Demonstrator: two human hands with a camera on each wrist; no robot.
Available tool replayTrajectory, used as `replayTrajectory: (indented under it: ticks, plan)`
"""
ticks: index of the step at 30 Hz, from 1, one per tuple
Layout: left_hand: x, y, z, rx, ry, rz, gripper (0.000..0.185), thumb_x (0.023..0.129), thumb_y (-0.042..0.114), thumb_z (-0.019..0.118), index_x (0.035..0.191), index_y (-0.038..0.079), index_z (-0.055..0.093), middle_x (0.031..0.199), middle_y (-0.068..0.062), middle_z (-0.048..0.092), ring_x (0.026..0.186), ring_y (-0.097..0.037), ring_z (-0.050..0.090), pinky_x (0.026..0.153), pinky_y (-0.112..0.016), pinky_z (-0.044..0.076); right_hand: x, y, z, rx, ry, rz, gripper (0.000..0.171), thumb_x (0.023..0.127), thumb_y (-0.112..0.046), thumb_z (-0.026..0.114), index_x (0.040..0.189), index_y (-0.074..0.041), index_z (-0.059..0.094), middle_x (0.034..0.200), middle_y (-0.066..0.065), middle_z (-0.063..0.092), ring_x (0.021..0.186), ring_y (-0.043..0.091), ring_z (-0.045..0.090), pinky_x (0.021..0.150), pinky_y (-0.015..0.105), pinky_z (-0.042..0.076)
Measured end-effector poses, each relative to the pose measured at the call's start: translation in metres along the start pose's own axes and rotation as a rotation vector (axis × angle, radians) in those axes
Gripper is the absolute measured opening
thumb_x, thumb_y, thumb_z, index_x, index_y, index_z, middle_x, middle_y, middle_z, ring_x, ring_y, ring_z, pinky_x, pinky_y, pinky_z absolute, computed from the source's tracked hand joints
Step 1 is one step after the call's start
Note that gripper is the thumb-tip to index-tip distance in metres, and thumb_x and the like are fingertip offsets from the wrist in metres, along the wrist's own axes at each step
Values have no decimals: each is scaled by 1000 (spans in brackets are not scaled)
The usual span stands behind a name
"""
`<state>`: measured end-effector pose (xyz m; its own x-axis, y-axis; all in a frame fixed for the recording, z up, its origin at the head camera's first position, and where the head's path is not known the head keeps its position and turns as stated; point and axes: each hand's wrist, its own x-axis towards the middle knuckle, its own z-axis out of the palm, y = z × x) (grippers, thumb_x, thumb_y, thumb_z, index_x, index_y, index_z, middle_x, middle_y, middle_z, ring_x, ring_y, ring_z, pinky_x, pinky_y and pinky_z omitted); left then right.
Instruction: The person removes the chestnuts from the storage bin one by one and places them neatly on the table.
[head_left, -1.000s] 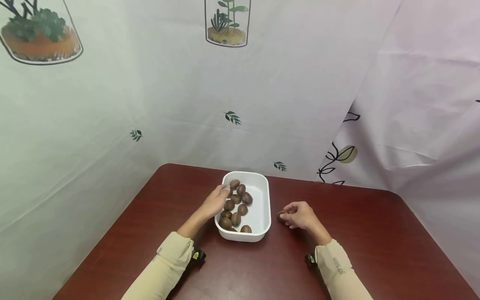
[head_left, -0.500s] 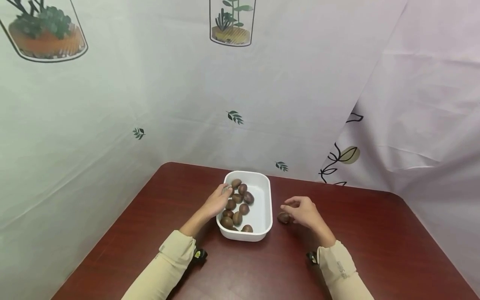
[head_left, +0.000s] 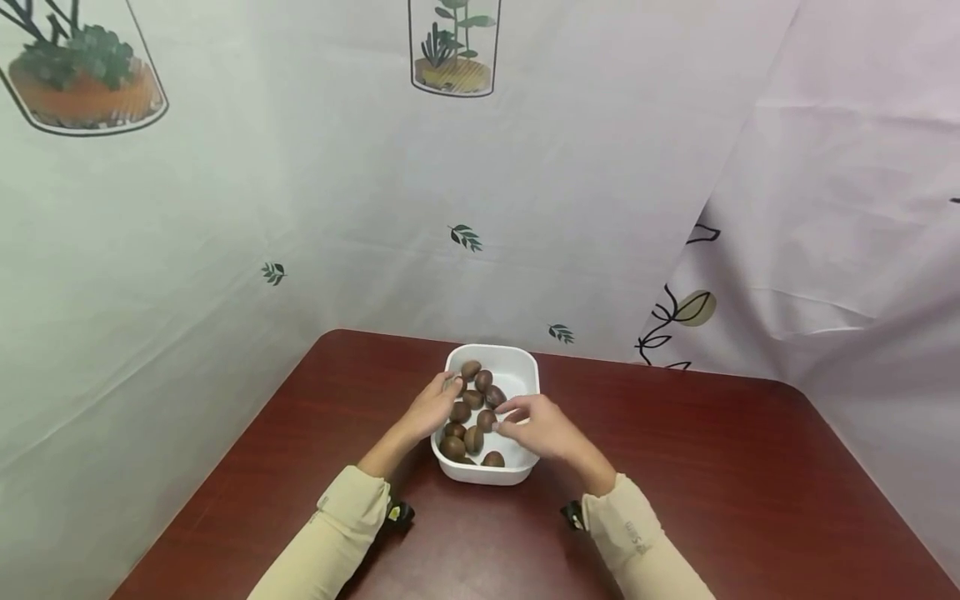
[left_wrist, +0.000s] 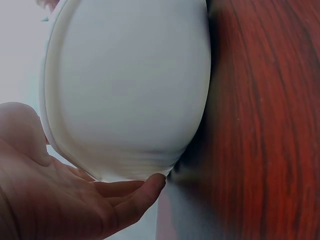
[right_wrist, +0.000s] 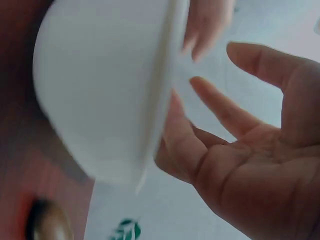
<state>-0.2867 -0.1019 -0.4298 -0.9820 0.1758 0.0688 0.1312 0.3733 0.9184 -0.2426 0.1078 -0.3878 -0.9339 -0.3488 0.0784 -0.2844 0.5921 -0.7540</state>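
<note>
A white rectangular tub [head_left: 525, 457] stands on the table with several brown, egg-shaped things [head_left: 452, 448] in it, mostly along its left side; their exact kind is unclear. My left hand [head_left: 430, 408] holds the tub's left wall, thumb over the rim and fingers along the outside, as the left wrist view also shows. Above the tub's right side hovers my right hand [head_left: 542, 427], thumb and forefinger apart with nothing between them. One more brown egg-shaped thing [right_wrist: 51, 224] lies on the table in the right wrist view; in the head view it is hidden.
The dark red wooden table [head_left: 697, 467] has rounded far corners. Behind it hangs a pale cloth [head_left: 360, 192] printed with leaves and plant jars. A black wrist strap [head_left: 399, 515] shows at the left cuff, another [head_left: 573, 514] at the right.
My right hand has left the brown egg-shaped thing beside the tub and moved left over the tub's right side. My left hand has stayed on the tub.
</note>
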Motion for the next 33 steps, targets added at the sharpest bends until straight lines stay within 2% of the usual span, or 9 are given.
replayTrajectory:
  ticks: [5,8,16,19,23,29,33]
  plan:
    - [-2,1,0,-18,-11,1,48,107,29,41,143,-3,44,142,-22,50,126,-38,51,104,-55,37,4,-5,21,-103,-153,-33,30,83,-21,75,105,-1,72,91,9,71,80,17,65,66,29,51]
    - [-2,2,-1,-27,-16,13,48,107,28,41,143,-4,43,142,-23,50,125,-39,52,103,-55,38,6,-5,26,-147,-186,-32,30,80,-17,76,104,0,72,84,8,70,74,14,62,64,29,50]
    - [-5,2,-1,-28,-10,16,48,107,27,41,143,-4,43,142,-25,49,124,-40,52,103,-54,39,12,-5,29,-205,-280,-21,17,75,-3,75,91,-2,73,82,6,68,77,15,62,70,29,50]
    - [-5,0,0,-30,-16,20,48,107,27,41,143,-5,42,141,-25,49,125,-40,51,103,-54,39,14,-3,30,-222,-301,-9,13,74,0,74,86,-4,73,78,3,67,73,12,60,67,28,50]
    - [-4,-4,4,-21,-4,23,48,107,26,41,142,-6,43,141,-25,49,126,-39,51,104,-54,38,15,2,32,-225,-322,-36,9,75,-2,74,83,-5,75,76,1,67,72,10,58,69,26,49]
    - [-2,-5,5,-4,-7,9,48,106,24,41,144,-5,41,141,-24,50,125,-38,52,104,-54,38,19,7,31,-193,-369,-64,10,76,-2,73,85,-5,76,87,1,65,79,12,54,69,23,45]
    - [1,-1,3,28,-9,7,49,106,26,42,144,-4,41,142,-23,50,126,-36,52,104,-54,38,23,8,29,-179,-366,-88,12,77,-2,73,88,-4,75,92,2,65,76,11,55,68,23,46]
